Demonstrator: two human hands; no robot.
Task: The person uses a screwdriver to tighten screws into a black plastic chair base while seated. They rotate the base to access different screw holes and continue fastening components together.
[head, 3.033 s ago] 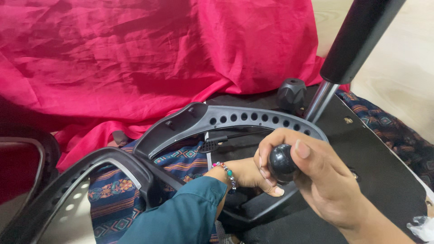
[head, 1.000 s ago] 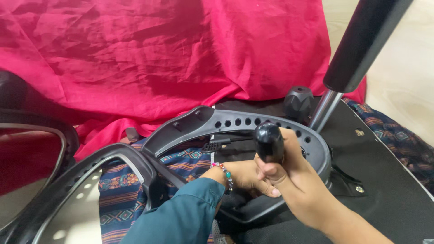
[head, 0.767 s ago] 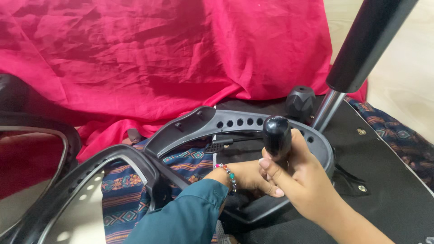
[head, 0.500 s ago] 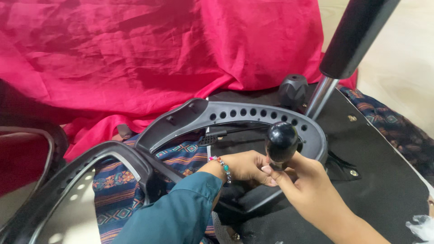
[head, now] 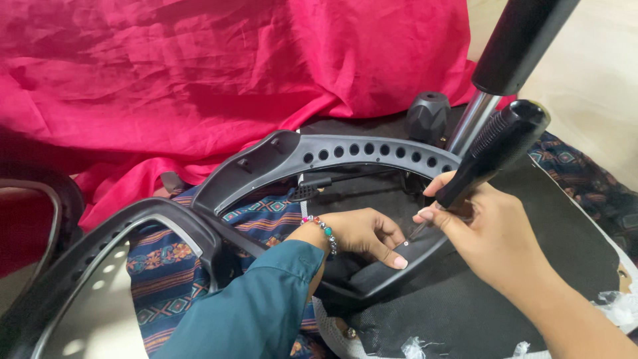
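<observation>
Crimson cloth (head: pixel 199 73) lies rumpled across the whole background, with a patterned blue fabric (head: pixel 166 272) beneath the dark plastic armrest (head: pixel 345 156), a curved loop pierced with a row of holes. Near it rises a chrome post with a black sleeve (head: pixel 512 46). The right hand (head: pixel 488 236) is clenched around a black screwdriver (head: pixel 495 149); its long axis slants, handle up-right, tip down-left against the armrest's lower bar. The left hand (head: pixel 362 233) presses curled fingers on that bar just beside a small screw (head: pixel 406 244).

Black-handled screwdriver (head: pixel 495 149) — tilted, on armrest (head: pixel 372 156)
</observation>
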